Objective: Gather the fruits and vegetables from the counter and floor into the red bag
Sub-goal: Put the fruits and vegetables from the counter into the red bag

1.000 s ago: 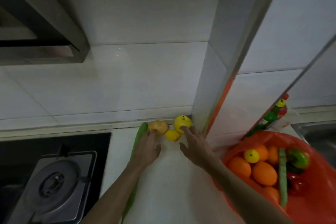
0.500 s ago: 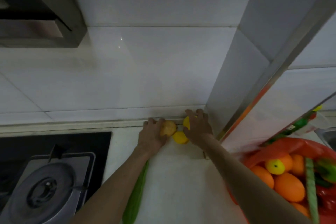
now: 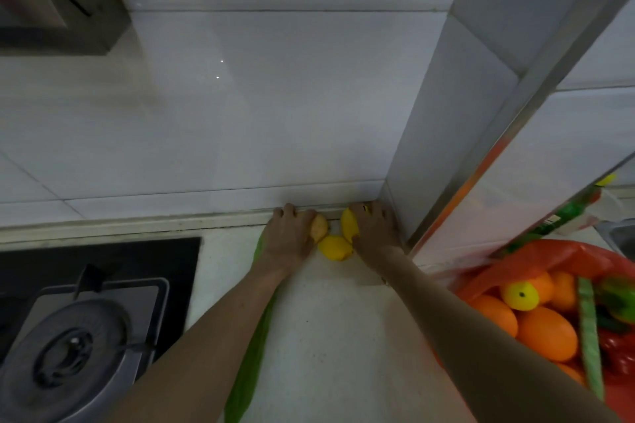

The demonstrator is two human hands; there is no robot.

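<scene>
Landmark: the small yellow lemon (image 3: 335,247) lies loose on the pale speckled counter (image 3: 326,336), at the foot of the white tiled wall (image 3: 206,148). Every place below is told from it.
Left hand: the left hand (image 3: 290,237) is just left of the lemon, with its fingers curled down over a tan rounded potato (image 3: 319,228). I cannot tell how far they reach beneath it.
Right hand: the right hand (image 3: 372,233) is just right of the lemon, with its fingers wrapped over a round yellow fruit (image 3: 349,225) tucked into the wall corner.
Bag: the red plastic bag (image 3: 536,257) sits well right of the lemon and nearer the person. Its mouth is open and it is already heaped with oranges (image 3: 546,333) and other produce.
Not yet picked: a long green vegetable (image 3: 249,364) lies left of the lemon and runs back under the left forearm.
Risk, lemon: nothing holds it, and it sits between both hands. A knuckle brushing it as they lift would probably send it rolling along the counter.
Risk, grip: both pieces look smooth and round and are taken from above, close to the wall. A shallow hold could let one slip during the carry.
Risk, bag: the heap is high and the plastic looks soft. A piece dropped rather than placed may bounce off the oranges and go over the rim.
Risk, forearm: swinging the left arm towards the bag could drag the green vegetable askew.
Risk, hob: the black gas hob (image 3: 72,354) lies well left of the lemon, so anything knocked that way could lodge by the burner.
</scene>
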